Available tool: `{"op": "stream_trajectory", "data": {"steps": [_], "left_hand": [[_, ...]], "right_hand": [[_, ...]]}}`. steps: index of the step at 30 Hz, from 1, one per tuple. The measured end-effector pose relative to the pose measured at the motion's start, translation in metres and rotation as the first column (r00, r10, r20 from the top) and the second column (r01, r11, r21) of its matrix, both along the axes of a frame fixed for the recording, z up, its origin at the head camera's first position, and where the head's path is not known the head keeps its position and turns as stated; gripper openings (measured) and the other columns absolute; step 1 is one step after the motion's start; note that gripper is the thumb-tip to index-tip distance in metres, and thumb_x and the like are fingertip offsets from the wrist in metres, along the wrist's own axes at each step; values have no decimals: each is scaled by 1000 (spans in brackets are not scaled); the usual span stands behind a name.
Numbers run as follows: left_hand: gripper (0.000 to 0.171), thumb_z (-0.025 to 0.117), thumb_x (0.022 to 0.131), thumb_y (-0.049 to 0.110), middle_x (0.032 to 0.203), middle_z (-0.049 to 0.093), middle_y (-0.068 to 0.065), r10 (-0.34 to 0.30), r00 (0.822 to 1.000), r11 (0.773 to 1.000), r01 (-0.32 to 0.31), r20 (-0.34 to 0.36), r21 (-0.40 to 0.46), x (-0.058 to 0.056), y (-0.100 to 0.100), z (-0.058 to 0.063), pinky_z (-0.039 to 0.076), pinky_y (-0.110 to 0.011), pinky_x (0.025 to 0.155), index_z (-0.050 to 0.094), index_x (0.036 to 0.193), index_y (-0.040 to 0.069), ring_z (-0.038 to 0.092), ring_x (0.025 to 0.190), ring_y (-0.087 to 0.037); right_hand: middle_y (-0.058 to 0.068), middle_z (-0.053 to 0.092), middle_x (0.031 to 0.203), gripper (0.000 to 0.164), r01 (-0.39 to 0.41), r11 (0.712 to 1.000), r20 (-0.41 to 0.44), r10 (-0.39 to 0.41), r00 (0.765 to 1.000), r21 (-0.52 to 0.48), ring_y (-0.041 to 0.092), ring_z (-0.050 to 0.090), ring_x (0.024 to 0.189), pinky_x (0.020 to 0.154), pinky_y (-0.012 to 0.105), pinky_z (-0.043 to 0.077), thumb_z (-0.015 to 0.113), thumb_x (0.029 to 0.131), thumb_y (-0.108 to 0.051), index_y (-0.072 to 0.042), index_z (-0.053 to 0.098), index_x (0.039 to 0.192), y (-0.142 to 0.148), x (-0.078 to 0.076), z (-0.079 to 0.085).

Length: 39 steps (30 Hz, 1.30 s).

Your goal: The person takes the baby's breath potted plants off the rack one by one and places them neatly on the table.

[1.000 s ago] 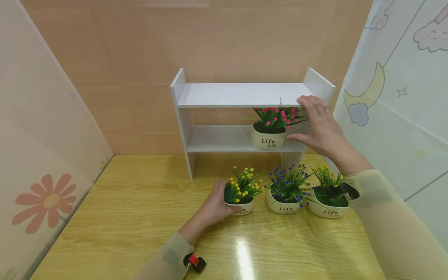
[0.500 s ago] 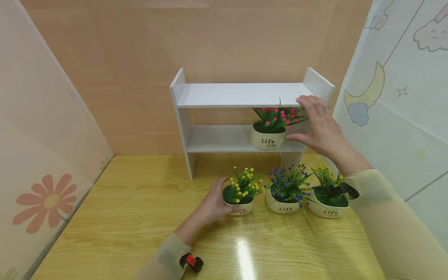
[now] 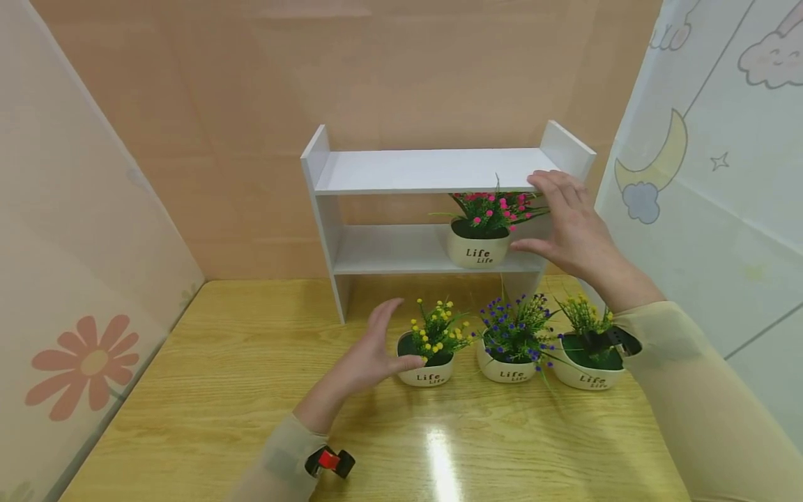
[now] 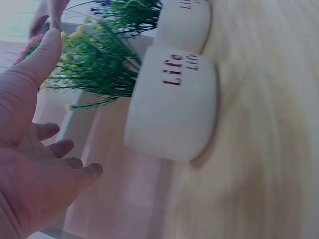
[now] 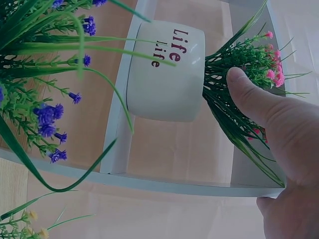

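Observation:
My left hand [image 3: 359,357], fingers spread and thumb apart, is just left of a white "Life" pot with yellow flowers [image 3: 429,376]. In the left wrist view a gap shows between that hand [image 4: 35,164] and the pot [image 4: 172,109]. My right hand [image 3: 580,240] is raised at the right end of the white shelf unit [image 3: 433,171]. Its fingertips are at the upper board's front edge; whether they touch is unclear. The thumb points toward a white pot with pink flowers [image 3: 478,251] on the middle board. In the right wrist view, the thumb hides part of the pink-flowered plant [image 5: 254,74].
Right of the yellow-flowered pot, a pot with purple flowers [image 3: 509,369] stands on the wooden table [image 3: 251,390]. Farther right is another yellow-flowered pot [image 3: 590,376], partly behind the right wrist's black strap [image 3: 617,341]. Patterned panels [image 3: 702,230] flank the table.
My left hand has let go of the yellow-flowered pot and drawn back to the left, its fingers spreading. The pot stays on the table. The right hand has hardly moved.

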<state>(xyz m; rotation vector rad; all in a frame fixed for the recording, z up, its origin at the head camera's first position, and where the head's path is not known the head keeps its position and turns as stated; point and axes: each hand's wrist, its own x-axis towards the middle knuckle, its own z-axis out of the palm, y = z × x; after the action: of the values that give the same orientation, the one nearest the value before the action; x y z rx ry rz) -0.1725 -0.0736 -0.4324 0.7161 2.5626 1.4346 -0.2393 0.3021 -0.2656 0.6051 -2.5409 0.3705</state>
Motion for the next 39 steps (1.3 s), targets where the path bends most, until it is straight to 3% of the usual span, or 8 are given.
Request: {"op": "stream_trajectory", "data": {"steps": [11,19,25,39], "left_hand": [[109,87,98,40,182,14,-11,-1,995,1000,4,-104,29,-6,-12,30,27,-66,128,15,177,19,22,165,-39],[108,86,99,40,182,14,-13,44,982,999,-44,-186,3,-14,-10,51,29,-67,127,16,177,14,23,165,-39],[109,86,97,49,182,17,-11,96,975,995,-98,-198,-3,-23,-3,64,30,-65,127,18,177,18,21,166,-36],[111,84,98,53,183,18,-7,118,975,992,-123,-188,-15,-46,18,85,31,-59,129,14,178,23,25,166,-33]], "right_hand": [[23,31,171,115,-8,1000,-11,8,1000,11,44,21,161,129,64,27,102,80,-22,-5,31,168,-1,-1,1],[23,32,171,114,-6,1000,-19,6,1000,10,44,21,161,127,65,29,103,80,-22,-5,32,168,0,-1,0],[23,31,171,115,1,1000,-5,-1,1000,7,44,20,161,127,66,29,102,80,-23,-6,31,169,1,0,0],[23,30,172,117,-5,1000,-8,5,1000,14,44,21,161,130,63,25,103,80,-23,-5,30,169,1,0,0]]}}
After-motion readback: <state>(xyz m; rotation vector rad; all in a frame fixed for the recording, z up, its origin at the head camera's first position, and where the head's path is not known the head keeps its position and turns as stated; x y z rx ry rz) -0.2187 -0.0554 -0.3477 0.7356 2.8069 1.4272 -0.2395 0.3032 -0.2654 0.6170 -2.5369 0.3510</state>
